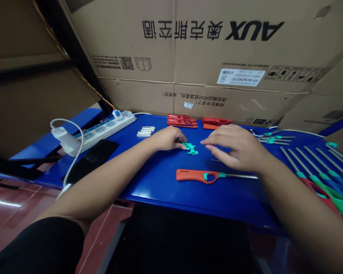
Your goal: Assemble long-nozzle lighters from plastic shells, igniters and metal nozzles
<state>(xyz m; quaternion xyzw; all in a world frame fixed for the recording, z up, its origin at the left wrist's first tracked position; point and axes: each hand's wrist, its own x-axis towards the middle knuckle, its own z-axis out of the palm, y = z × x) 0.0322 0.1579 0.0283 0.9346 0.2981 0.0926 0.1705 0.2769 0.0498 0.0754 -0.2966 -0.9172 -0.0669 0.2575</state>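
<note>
Small teal plastic pieces point(192, 149) lie in a little pile on the blue table. At the pile's left edge is my left hand point(171, 138), its fingers curled and closed at the teal pieces; what is between the fingertips is too small to tell. My right hand point(234, 147) hovers right of the pile, fingers extended and thumb apart, holding nothing. Nearer to me lies an orange lighter point(193, 175) with a teal collar and a metal tube pointing right. Behind the hands are red casing halves point(182, 120) and another red stack point(215, 121).
Clear cylinders point(146, 131) lie left of the red casings. A white power strip point(101, 131), cable and black phone point(93, 160) occupy the left. Metal tubes with teal ends point(277, 139) and several lighters point(328, 186) lie right. A cardboard box point(171, 49) stands behind.
</note>
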